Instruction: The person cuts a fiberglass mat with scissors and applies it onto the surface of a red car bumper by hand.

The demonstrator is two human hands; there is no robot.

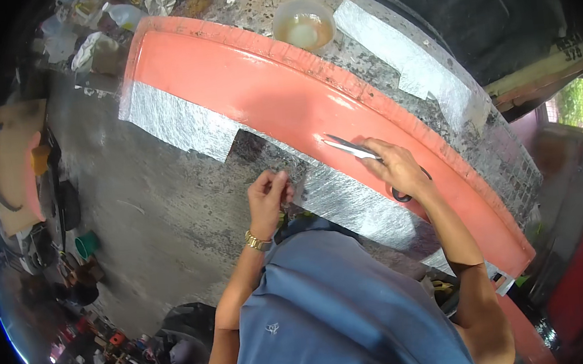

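Metal scissors w/ silvery blades and black loop handles are over the long, curved, glossy salmon-pink panel, tips pointing far-left. R hand is wrapped round their mid part, fingers closed on it; loops stick out nr the wrist. L hand is at the panel's near side, just beside the sheet edge, fingers curled in, thumb & index tips together; can't tell if anything thin is pinched there. Gold-coloured metal watch on L wrist.

Along the panel's near edge: silvery-white fibrous sheet, L piece and R piece, w/ a dark gap betw. them. Panel rests on a grey, stained counter. Beyond its far rim: round translucent plastic tub and, to its R, another irregular silvery-white sheet. Far L, on the grey concrete floor: small green bucket.
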